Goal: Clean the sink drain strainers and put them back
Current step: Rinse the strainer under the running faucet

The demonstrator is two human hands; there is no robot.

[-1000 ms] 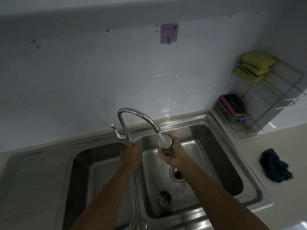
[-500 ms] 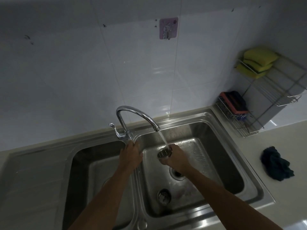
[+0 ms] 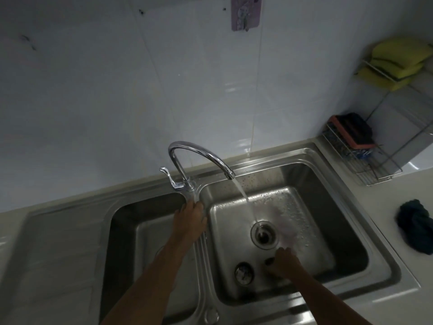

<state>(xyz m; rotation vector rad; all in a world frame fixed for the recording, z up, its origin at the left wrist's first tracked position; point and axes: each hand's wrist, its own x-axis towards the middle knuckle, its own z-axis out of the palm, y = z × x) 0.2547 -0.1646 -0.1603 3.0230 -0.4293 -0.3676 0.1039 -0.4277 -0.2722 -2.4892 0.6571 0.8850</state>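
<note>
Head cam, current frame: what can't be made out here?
Head view:
1. Right hand: motion-blurred and dim; the small dark object at its fingers can't be identified, nor the grip.
2. Round metal strainer beside it: too dim to tell clean or dirty.
3. Left stainless-steel basin: drain covered by the forearm of the left hand, shadowed.
4. Wire corner rack holding yellow sponges: cut off by the right edge.

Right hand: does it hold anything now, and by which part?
The right hand appears to grip a strainer by its side wall, fingers curled round it, low in the right basin; dim picture, so not certain.
</note>
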